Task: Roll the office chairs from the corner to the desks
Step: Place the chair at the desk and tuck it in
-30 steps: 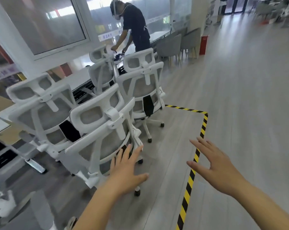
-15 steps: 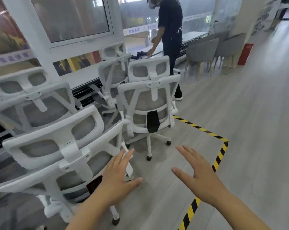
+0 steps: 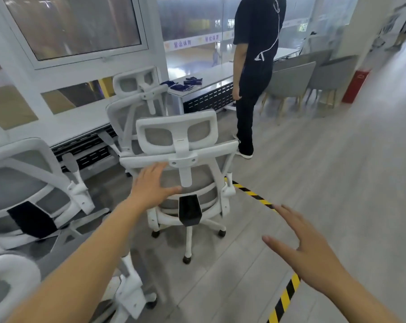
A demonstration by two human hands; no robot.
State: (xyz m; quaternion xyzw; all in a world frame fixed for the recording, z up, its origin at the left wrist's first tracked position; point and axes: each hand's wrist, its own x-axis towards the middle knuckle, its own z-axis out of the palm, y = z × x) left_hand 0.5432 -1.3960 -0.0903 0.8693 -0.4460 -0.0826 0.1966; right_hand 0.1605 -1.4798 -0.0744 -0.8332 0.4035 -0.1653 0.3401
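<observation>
At the white mesh office chair [image 3: 181,164]: left hand [image 3: 150,187] against its backrest, fingers spread; right hand [image 3: 307,250] apart in air, fingers splayed, above striped floor tape [image 3: 283,299]

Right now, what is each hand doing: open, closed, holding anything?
Left hand: open, fingers spread, at the back of the white office chair, not gripping it.
Right hand: open, empty, in the air.

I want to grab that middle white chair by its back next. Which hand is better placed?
Left. The left hand is open and right at the chair back, under its top rail. The right hand hangs open over the floor, away from the chair.
</observation>
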